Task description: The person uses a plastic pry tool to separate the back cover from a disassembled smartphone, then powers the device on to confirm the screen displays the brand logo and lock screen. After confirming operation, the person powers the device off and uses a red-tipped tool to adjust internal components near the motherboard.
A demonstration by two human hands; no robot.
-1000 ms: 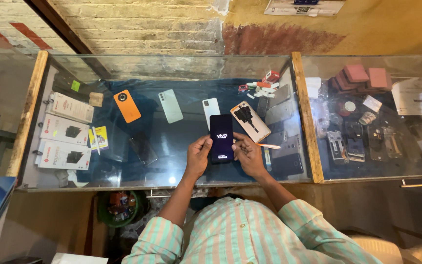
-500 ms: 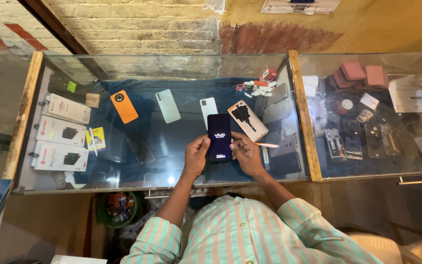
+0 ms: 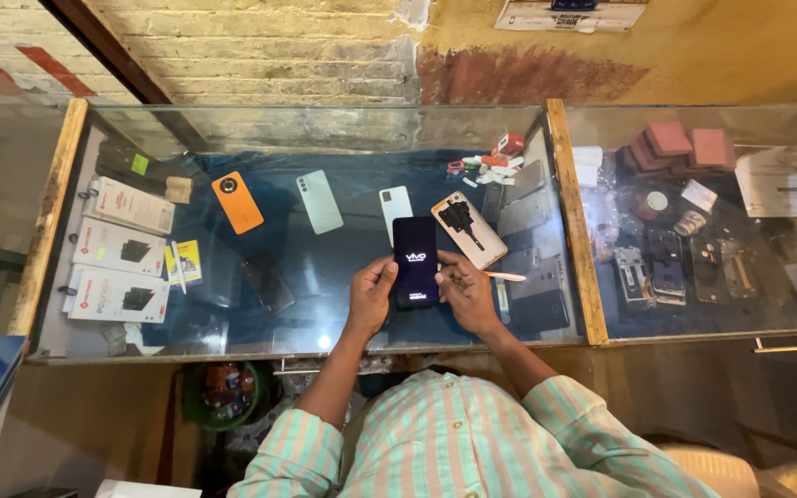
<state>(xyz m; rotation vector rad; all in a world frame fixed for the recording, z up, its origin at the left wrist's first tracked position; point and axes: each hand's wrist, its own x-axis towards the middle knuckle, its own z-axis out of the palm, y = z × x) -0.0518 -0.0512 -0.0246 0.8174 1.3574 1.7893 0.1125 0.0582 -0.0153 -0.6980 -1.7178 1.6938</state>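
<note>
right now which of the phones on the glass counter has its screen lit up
The black phone held between the left hand and right hand. The orange phone, pale green phone and white phone lie back-up.

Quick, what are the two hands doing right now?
Left hand: closed on the left edge of the black phone.
Right hand: closed on the same phone's right edge.

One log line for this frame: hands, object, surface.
left hand: holds phone | right hand: holds phone | phone: screen lit | over glass counter
</note>
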